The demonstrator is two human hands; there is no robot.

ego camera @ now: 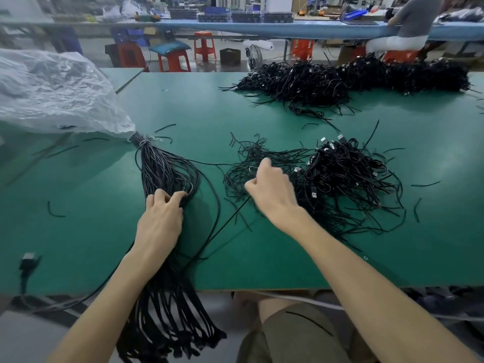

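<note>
Many thin, flexible black cables (165, 171)

Left arm: bare, reaching forward from the lower left, wrist straight.
Left hand (161, 218): palm down, fingers curled, fingertips gripping the cable bundle (167, 171).
Right arm: bare, stretched diagonally in from the lower right.
Right hand (272, 189): back upward, fingers folded into a loose fist, pinching a thin cable (227, 221).
Spacing: hands near each other, not touching; the right reaches slightly farther forward.

Left hand (162, 218) on cable bundle (167, 169) — single cable (227, 224) in right hand (272, 195)
</note>
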